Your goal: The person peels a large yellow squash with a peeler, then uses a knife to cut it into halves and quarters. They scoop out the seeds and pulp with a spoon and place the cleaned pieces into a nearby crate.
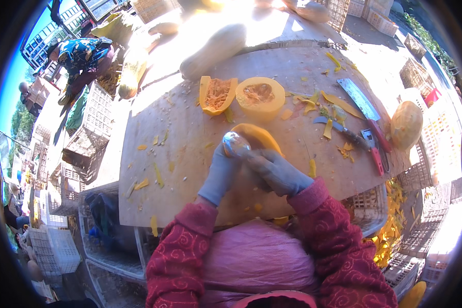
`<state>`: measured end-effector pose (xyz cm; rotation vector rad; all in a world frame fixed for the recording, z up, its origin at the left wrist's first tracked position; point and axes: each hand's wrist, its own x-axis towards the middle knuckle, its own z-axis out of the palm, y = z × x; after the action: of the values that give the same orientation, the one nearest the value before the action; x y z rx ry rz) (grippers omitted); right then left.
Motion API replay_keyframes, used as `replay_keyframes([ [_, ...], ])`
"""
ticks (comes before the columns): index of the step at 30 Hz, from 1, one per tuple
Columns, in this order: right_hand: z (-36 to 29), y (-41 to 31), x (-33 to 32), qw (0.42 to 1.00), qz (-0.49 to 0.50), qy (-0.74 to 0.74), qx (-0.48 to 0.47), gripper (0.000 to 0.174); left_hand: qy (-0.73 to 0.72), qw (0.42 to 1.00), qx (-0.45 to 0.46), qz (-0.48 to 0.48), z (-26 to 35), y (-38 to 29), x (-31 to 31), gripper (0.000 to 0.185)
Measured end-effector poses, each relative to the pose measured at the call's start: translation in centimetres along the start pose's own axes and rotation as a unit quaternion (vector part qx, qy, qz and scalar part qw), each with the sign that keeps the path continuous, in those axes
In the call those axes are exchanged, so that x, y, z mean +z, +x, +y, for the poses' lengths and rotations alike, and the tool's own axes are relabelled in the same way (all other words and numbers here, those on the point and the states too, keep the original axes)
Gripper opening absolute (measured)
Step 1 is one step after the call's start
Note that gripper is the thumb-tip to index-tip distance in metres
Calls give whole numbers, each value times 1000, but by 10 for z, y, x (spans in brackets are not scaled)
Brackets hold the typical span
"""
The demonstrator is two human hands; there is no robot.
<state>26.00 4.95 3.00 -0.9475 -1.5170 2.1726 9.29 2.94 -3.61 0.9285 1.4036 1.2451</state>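
Both my hands wear grey-blue gloves and meet over the wooden board. A shiny rounded object (235, 144), too glared to name surely, sits in my left hand (224, 169). My right hand (275, 169), blurred and with fingers curled, is against its right side; whether it grips anything is unclear. Just beyond the hands is a curved, hollowed pumpkin piece (260, 134), partly hidden by them. Farther up the board, a pumpkin piece with stringy pulp (217, 94) stands next to a round cut pumpkin section (260, 98), whose cavity faces up.
Right of the hands lie a cleaver (358, 99), a curved knife (342, 129) and a red-handled peeler (372, 152) among peelings. A whole squash (407, 125) rests at the board's right edge, another squash (213, 50) at the back. Plastic crates (94, 119) and a bending person (84, 56) are left.
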Motion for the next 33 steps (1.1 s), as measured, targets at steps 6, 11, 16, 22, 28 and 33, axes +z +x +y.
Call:
replay_keyframes([
  [6, 14, -7, -2, 999, 44, 8, -12, 48, -41, 999, -34, 4, 13, -4, 5, 31],
  [11, 18, -1, -4, 999, 48, 8, -10, 48, -47, 999, -4, 7, 9, -1, 5, 33],
  [16, 18, -3, -2, 999, 38, 28, -16, 47, -56, 998, -2, 3, 7, -2, 4, 30],
  [22, 18, 1, -2, 998, 45, 26, 18, 51, 11, 1000, -9, 4, 7, 0, 3, 26],
  [28, 22, -2, -9, 995, 82, 6, 58, 56, 23, 998, 53, -19, -5, 2, 6, 37],
  [33, 23, -12, -10, 993, 98, 30, 61, 51, 15, 992, 99, -77, -4, 3, 4, 51],
])
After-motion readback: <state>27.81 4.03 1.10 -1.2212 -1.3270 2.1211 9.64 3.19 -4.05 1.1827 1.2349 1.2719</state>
